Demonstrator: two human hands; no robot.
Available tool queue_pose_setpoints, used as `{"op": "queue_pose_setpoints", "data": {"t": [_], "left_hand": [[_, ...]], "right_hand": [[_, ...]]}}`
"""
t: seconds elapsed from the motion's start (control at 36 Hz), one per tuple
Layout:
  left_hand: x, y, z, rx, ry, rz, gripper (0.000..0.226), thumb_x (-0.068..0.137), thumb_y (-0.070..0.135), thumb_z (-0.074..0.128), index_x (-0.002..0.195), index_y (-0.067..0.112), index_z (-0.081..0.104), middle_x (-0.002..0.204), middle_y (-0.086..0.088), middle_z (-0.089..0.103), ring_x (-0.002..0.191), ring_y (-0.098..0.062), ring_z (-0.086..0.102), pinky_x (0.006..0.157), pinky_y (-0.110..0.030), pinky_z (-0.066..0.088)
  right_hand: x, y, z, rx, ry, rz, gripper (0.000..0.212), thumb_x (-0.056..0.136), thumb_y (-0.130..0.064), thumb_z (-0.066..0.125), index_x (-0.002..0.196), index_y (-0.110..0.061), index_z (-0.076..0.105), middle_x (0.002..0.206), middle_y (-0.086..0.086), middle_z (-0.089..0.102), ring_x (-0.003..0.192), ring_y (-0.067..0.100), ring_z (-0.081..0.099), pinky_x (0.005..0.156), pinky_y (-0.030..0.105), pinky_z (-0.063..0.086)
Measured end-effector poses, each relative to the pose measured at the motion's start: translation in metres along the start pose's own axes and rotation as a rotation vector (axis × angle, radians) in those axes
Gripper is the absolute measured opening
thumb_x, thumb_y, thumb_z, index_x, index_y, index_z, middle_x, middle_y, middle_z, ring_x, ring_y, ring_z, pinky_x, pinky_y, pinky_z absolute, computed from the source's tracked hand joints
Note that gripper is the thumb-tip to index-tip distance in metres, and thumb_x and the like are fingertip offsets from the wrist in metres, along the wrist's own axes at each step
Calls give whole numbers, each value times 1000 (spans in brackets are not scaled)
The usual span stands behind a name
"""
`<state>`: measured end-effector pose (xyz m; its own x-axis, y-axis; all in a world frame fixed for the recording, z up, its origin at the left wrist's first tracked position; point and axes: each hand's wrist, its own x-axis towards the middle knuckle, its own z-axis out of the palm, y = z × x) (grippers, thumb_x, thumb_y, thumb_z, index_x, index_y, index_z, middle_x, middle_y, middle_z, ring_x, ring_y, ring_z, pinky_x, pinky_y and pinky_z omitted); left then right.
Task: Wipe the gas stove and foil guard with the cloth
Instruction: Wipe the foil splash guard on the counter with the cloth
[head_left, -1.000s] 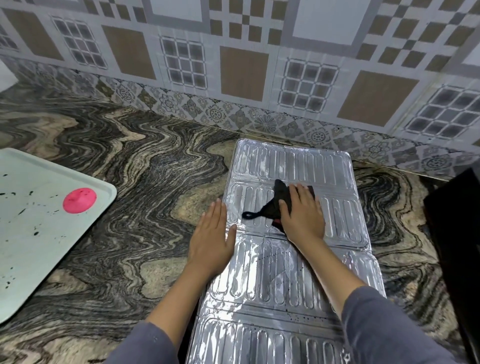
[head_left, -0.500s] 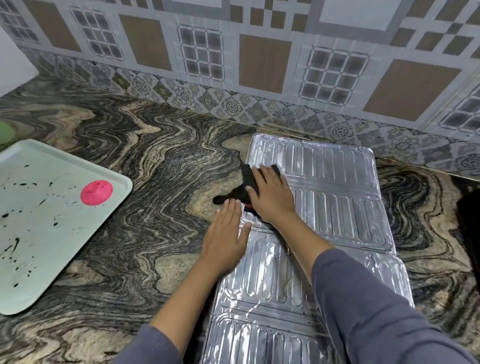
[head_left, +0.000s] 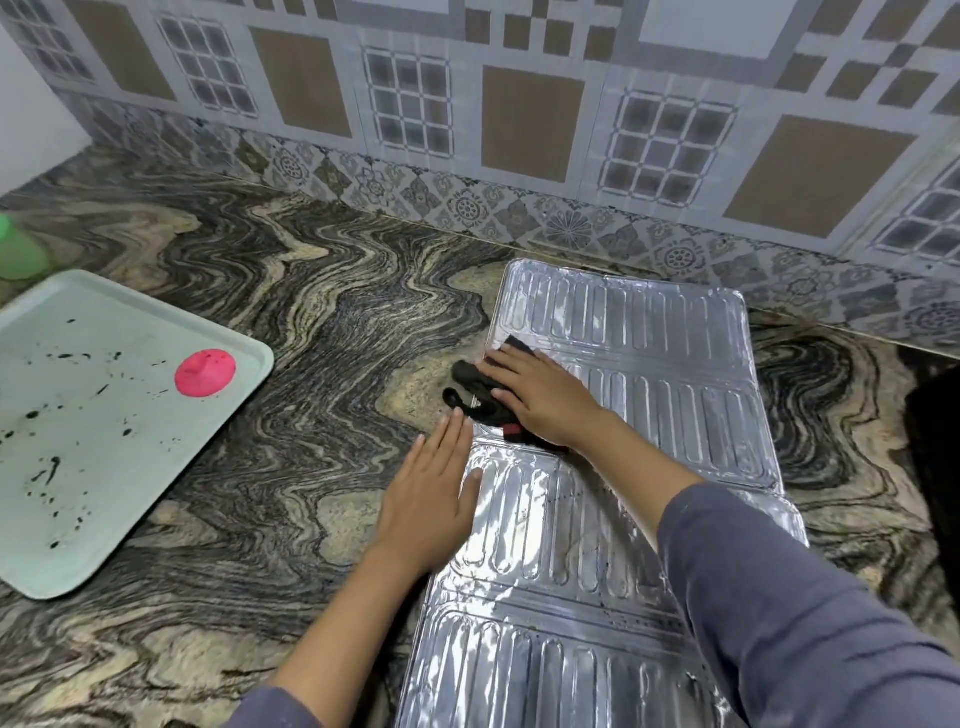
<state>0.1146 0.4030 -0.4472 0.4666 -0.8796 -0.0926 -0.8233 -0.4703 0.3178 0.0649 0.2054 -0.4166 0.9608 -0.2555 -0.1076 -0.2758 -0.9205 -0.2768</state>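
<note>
A silver ribbed foil guard (head_left: 649, 395) lies flat on the marbled counter, running from the wall tiles toward me. My right hand (head_left: 540, 397) presses flat on a black cloth (head_left: 470, 382) at the guard's left edge; part of the cloth hangs over onto the counter. My left hand (head_left: 434, 493) rests flat, fingers together, on the guard's left edge just below the cloth, holding nothing. A dark shape (head_left: 935, 457) at the right edge may be the gas stove; only a sliver of it shows.
A pale green tray (head_left: 67, 493) with black specks and a pink round object (head_left: 205, 372) sits at the left. A green item (head_left: 18, 249) stands behind it. The patterned tiled wall (head_left: 519, 119) closes the counter's back.
My right hand slid the cloth leftward from the guard's middle to its left edge. The left hand stayed on the edge.
</note>
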Motion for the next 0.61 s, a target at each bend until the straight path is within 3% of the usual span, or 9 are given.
{"op": "queue_pose_setpoints", "data": {"t": [0.11,0.25,0.39,0.5,0.56,0.61], "left_hand": [[-1,1,0,-6,10,-11,55,98,39,7,146,23,-14,155,7,-20,142,-6,-20,118,-28,-9],[-2,4,-2,-14,15,-18,54,98,37,8,146,24,-13,154,8,-21,142,-6,-19,117,-27,-9],[-3,4,-1,-4,14,-18,53,98,39,6,145,25,-14,154,7,-21,142,-7,-19,117,-28,-9],[-3,5,0,-26,25,-17,53,98,39,8,146,25,-10,154,8,-18,142,-6,-17,118,-29,-7],[-4,5,0,-24,38,-12,54,98,38,10,147,24,-7,156,7,-15,143,-7,-14,118,-29,-6],[-3,6,-2,-24,61,-8,54,99,34,14,149,21,-2,157,5,-9,145,-7,-8,118,-28,-5]], "right_hand": [[-21,1,-6,14,-68,-57,44,101,-31,31,144,-26,31,154,-7,26,144,12,17,116,38,14],[-61,15,-10,-9,-113,14,43,100,-35,31,143,-28,33,153,-11,27,144,10,19,114,39,26],[-107,29,-16,-41,-88,261,45,100,-37,30,145,-31,27,155,-13,22,144,9,17,109,35,31],[-140,32,-4,-35,86,499,47,99,-38,32,144,-25,30,152,-6,30,141,15,25,105,37,36],[-152,31,7,-49,191,628,47,98,-38,33,142,-23,33,149,-2,35,139,18,30,107,41,32],[-161,27,17,-27,248,771,49,98,-40,30,144,-23,30,152,-1,31,141,18,24,113,45,18]]}}
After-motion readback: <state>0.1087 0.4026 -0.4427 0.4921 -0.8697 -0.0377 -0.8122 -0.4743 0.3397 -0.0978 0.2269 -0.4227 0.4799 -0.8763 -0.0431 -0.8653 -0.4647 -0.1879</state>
